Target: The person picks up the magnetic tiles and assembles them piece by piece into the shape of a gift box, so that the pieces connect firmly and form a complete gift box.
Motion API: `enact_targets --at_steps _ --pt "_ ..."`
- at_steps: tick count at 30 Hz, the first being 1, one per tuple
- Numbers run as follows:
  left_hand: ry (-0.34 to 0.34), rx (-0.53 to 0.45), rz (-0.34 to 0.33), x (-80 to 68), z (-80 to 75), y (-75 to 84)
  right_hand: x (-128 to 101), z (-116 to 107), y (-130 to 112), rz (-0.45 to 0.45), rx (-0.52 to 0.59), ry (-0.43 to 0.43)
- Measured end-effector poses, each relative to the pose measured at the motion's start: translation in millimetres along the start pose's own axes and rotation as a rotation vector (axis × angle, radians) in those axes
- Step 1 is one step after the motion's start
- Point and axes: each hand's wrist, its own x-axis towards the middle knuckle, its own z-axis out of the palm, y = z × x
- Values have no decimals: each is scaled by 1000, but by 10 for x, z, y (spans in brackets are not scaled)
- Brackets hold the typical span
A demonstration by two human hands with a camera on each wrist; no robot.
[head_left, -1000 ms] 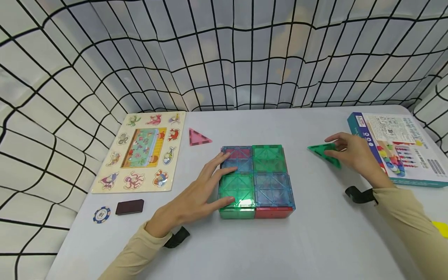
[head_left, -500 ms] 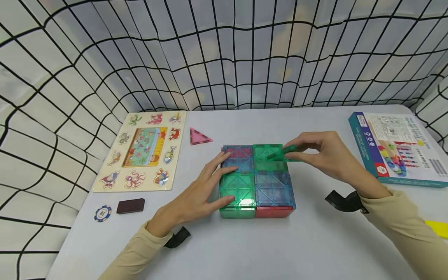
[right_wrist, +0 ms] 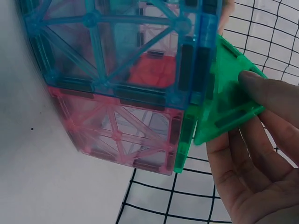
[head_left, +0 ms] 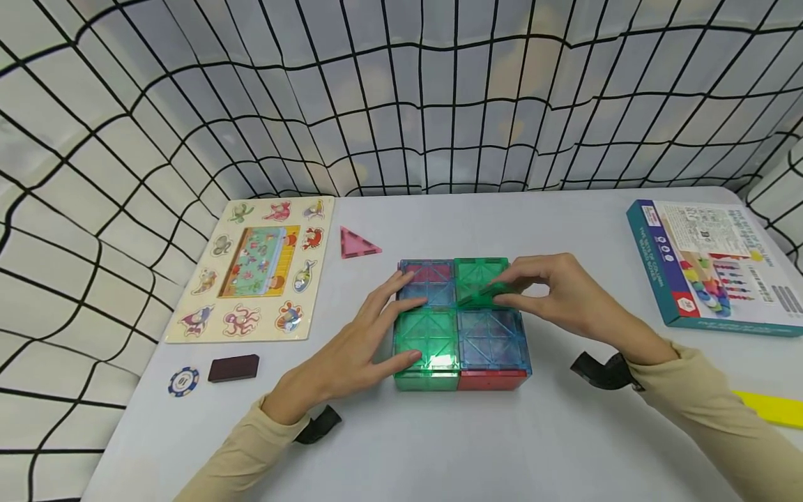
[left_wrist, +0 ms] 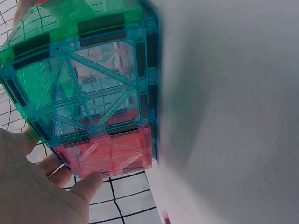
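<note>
A low box of see-through magnetic tiles (head_left: pixel 494 339), blue and green on top with red and green on the front side, stands mid-table. My left hand (head_left: pixel 341 355) rests on its left part, fingers spread over the blue and green top tiles. A green triangular magnetic tile (right_wrist: pixel 229 95) is pinched between the thumb and fingers of my right hand (head_left: pixel 561 293). In the right wrist view it leans at an angle, one edge right at the box's top rim. From the head, it overlaps the back right green top tile (head_left: pixel 481 270).
A pink triangular tile (head_left: pixel 357 244) lies behind the box. To the left are a sea-animal puzzle board (head_left: pixel 316 293), a blue-and-white poker chip (head_left: pixel 184 382) and a dark brown block (head_left: pixel 233 369). A printed carton (head_left: pixel 718 261) and something yellow (head_left: pixel 771 409) lie at right.
My right hand has carried the green triangular tile leftward from beside the printed carton to the box's back right top. My left hand has stayed on the box.
</note>
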Motion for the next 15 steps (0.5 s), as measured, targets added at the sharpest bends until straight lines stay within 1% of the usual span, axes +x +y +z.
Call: enact_targets --at_steps 3,7,15 --pt "-3 4 2 6 -2 7 -16 7 -6 2 -47 2" --pt "-6 12 0 9 0 3 -46 -11 -3 15 -79 -5" --pt "-10 25 -2 1 -26 -7 -97 -59 30 38 -96 -15"
